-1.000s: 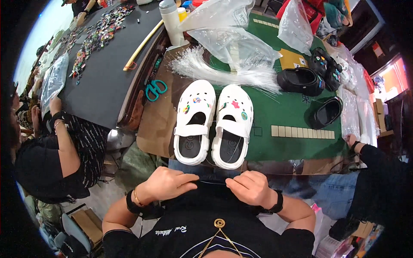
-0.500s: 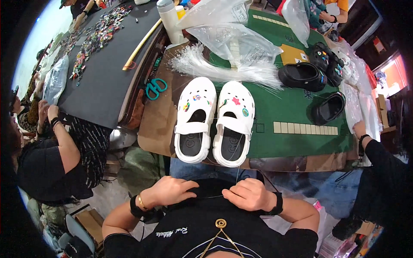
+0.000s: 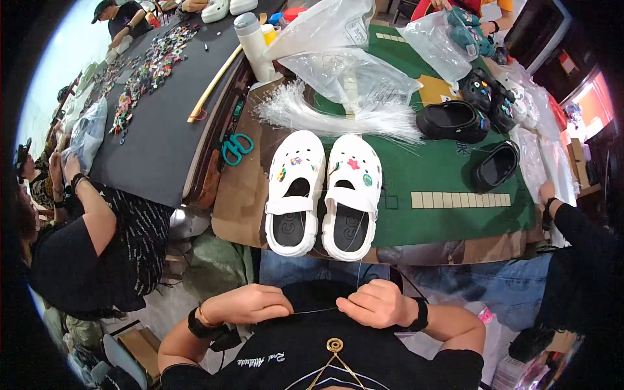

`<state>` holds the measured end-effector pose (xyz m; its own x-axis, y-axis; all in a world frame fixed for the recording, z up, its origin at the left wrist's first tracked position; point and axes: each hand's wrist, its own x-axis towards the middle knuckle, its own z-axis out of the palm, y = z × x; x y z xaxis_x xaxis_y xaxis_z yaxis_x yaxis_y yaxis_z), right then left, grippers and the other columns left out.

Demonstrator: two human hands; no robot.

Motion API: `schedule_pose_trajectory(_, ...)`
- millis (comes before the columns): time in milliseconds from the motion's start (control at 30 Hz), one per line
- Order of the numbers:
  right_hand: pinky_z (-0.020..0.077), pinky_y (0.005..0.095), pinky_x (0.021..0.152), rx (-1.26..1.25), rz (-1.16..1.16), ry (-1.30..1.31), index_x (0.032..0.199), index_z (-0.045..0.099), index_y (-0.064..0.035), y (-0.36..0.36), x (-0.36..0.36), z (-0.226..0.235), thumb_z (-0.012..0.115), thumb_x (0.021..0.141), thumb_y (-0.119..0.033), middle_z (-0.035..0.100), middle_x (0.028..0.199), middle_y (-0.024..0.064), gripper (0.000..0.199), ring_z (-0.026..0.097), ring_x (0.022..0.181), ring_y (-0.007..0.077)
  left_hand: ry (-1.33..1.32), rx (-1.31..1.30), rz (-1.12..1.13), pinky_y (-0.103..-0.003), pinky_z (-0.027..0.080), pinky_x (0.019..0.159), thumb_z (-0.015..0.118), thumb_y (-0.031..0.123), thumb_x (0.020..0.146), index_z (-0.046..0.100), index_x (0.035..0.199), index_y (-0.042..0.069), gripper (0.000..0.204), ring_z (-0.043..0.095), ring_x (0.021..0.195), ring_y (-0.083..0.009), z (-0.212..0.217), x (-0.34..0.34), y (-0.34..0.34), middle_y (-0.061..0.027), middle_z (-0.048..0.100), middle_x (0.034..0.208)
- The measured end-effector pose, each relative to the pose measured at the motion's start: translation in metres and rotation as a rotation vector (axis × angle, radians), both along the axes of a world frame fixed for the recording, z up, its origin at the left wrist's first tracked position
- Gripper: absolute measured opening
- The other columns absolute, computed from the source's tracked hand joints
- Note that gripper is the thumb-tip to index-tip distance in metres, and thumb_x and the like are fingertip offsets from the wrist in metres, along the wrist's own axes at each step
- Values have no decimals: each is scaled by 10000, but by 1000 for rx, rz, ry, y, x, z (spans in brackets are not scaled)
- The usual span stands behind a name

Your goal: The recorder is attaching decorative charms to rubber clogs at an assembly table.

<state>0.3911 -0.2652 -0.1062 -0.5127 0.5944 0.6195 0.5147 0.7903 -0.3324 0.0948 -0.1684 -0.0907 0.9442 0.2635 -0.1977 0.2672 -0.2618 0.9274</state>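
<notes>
In front of my body, my left hand (image 3: 250, 304) pinches one end of a thin clear strand (image 3: 316, 311). My right hand (image 3: 377, 303), fingers curled, grips the same strand a short way off, and it stretches nearly straight between them. From the right hand the line runs up to a pair of white clogs at the table's near edge. The left clog (image 3: 290, 242) and the right clog (image 3: 345, 249) stand side by side, heels toward me, with coloured charms on their uppers. Behind them lies a bundle of clear strands (image 3: 338, 120).
Teal-handled scissors (image 3: 237, 149) lie left of the clogs. Black clogs (image 3: 453, 121) and clear plastic bags (image 3: 351, 75) rest farther back on the green table mat (image 3: 422, 224). A dark side table (image 3: 153, 143) holds many charms. Other people work at left, right and far back.
My left hand has closed onto the strand and tilted a little downward; the strand is now straighter. The view has shifted slightly. At the far right a person's hand has come to a clear bag.
</notes>
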Motion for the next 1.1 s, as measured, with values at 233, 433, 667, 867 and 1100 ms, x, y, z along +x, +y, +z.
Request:
schedule_pose_trajectory(233,381,253,471,18,23,-1,943,710,-12,-4,-2,-3,717,670,-74,585,743,17,281,520,587,124,19,182,-123,-389,517,739,661,119,874,694,962,52,115,645,839,-297,18,1,6,-91,648,903)
schedule_pose_trajectory(433,370,250,471,31,45,-17,928,710,-17,-5,-1,-1,724,661,-79,585,746,14,275,516,588,118,55,849,96,-324,503,602,651,109,712,716,954,114,251,583,688,-210,43,4,4,-30,561,810)
schedule_pose_trajectory(667,366,246,475,59,63,-8,920,711,-14,-1,-6,3,727,666,-87,579,741,10,265,507,588,112,-68,1045,188,-310,490,594,697,89,685,728,966,122,285,594,685,-175,47,9,6,-13,625,833)
schedule_pose_trajectory(867,375,242,484,64,88,-24,922,710,-9,2,-10,5,719,657,-89,574,725,10,277,510,594,111,-74,1012,145,-323,492,625,705,97,702,725,969,121,269,595,709,-177,37,12,8,-11,630,854)
schedule_pose_trajectory(1100,378,246,477,46,67,-18,931,705,0,5,-11,4,708,652,-82,577,727,16,290,520,593,118,-44,989,142,-320,486,623,710,104,706,723,979,124,274,596,706,-183,29,11,13,-14,631,850)
